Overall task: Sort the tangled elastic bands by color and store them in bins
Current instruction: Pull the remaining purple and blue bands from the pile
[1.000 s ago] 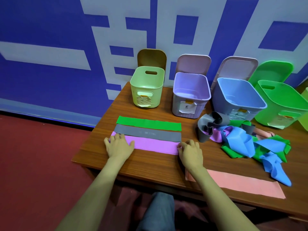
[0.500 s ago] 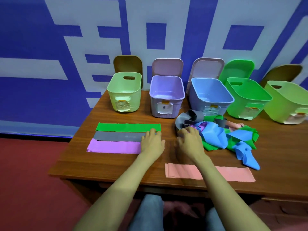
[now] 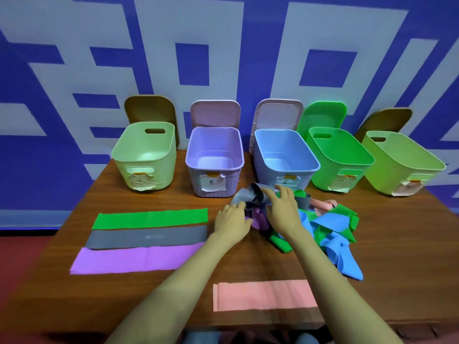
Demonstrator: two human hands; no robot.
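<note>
1. Bands (image 3: pixel 325 227) lie in a tangled heap on the counter (image 3: pixel 397 269), just before the blue bin (image 3: pixel 268 177): green, blue, grey, purple and pink strips looped through one another.
2. Untangling is the step in hand. The left hand (image 3: pixel 232 219) digs into the heap's near-left edge, its grip hidden; the right hand (image 3: pixel 283 209) arches over a grey band (image 3: pixel 242 197), fingers spread apart and touching it.
3. The next move likely calls for drawing that grey band free without dragging its neighbours.
4. Four flat strips (image 3: pixel 149 218) lie smoothed out nearby, not yet binned.
</note>
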